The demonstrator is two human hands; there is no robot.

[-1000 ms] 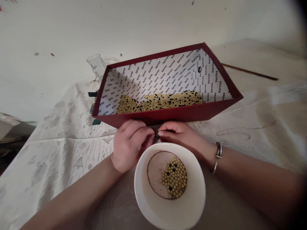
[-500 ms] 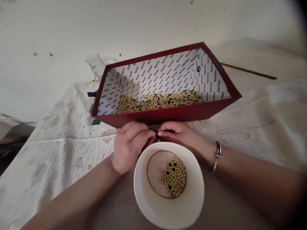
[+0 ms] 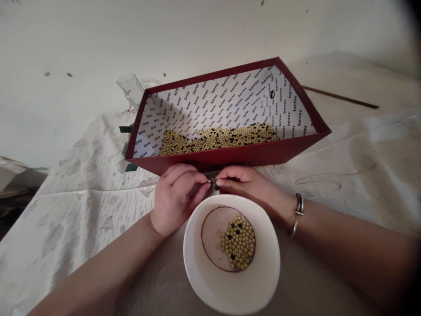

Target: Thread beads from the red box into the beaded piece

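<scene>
My left hand point(image 3: 176, 197) and my right hand point(image 3: 250, 186) meet fingertip to fingertip just beyond the far rim of a white bowl point(image 3: 200, 272). Each is closed in a pinch. Between the left thumb and forefinger shows a small pale bead point(image 3: 209, 181); the right fingers pinch something dark and tiny that I cannot make out. The bowl holds a small heap of yellow and black beads point(image 3: 239, 242). Just past my hands stands a red box point(image 3: 230, 156) with a printed white lining, and a long band of the same beads point(image 3: 217, 137) lies along its near wall.
A pale patterned cloth point(image 3: 82, 206) covers the table. A clear glass point(image 3: 131, 90) stands behind the box's left corner. A thin brown thread point(image 3: 329, 179) lies on the cloth at the right, and a dark stick point(image 3: 342, 98) lies farther back. A bangle is on my right wrist.
My hands have stayed in place. The left fingers have shifted slightly, so the pale bead at their tips now shows.
</scene>
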